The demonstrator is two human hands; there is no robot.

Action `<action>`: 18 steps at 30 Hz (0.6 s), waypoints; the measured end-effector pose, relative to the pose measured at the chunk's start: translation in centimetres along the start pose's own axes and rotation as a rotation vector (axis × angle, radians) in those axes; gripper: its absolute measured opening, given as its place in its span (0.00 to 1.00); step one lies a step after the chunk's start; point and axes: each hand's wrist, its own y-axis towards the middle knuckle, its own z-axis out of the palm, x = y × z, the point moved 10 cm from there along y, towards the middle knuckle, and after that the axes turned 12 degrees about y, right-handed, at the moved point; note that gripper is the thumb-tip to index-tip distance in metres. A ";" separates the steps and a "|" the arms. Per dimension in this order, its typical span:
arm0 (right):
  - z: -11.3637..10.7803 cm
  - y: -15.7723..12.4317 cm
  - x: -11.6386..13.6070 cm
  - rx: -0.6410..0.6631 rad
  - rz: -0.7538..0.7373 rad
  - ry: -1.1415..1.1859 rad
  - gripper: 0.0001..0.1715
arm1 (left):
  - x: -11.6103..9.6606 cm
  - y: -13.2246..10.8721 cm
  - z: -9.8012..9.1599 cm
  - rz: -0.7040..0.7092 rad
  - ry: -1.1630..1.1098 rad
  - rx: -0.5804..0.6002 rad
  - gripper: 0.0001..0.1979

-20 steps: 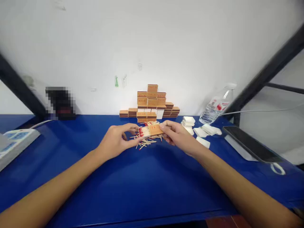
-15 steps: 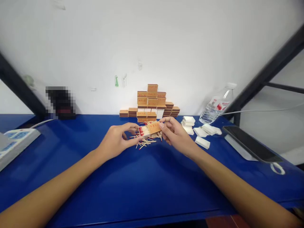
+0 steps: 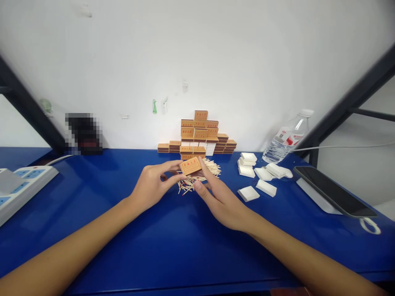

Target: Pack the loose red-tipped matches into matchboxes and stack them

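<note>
One labelled matchbox (image 3: 190,165), which I saw tilted; its left end was pinched by the left hand (image 3: 152,183). One right hand (image 3: 220,201), thumb and fingers parted, was at the matchbox's right edge. Loose matches (image 3: 212,167) lay between and beyond both hands; stacked matchboxes (image 3: 187,132) stood farther beyond; white boxes (image 3: 248,193) sat right of the right hand.

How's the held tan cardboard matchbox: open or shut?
The matchbox looks shut: nothing protrudes at its left end; the other, by the right hand, is unclear.
</note>
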 end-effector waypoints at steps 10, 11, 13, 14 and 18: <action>1.4 -0.8 -0.3 -0.001 0.005 -0.293 0.52 | -0.6 -0.3 0.8 -0.004 0.076 0.032 0.22; 1.5 -0.8 -0.2 -0.003 -0.003 -0.321 0.52 | -0.6 -0.2 0.6 -0.013 0.097 0.024 0.22; 1.3 -0.6 -0.2 -0.017 -0.017 -0.373 0.52 | 0.0 0.4 0.4 -0.025 0.164 0.042 0.21; 0.9 -0.5 -0.2 -0.036 -0.024 -0.397 0.52 | 0.7 0.9 0.3 -0.037 0.208 0.065 0.21; -2.3 0.4 -0.6 -0.194 -0.049 -0.491 0.50 | 7.1 3.4 -1.7 -0.241 0.528 0.126 0.20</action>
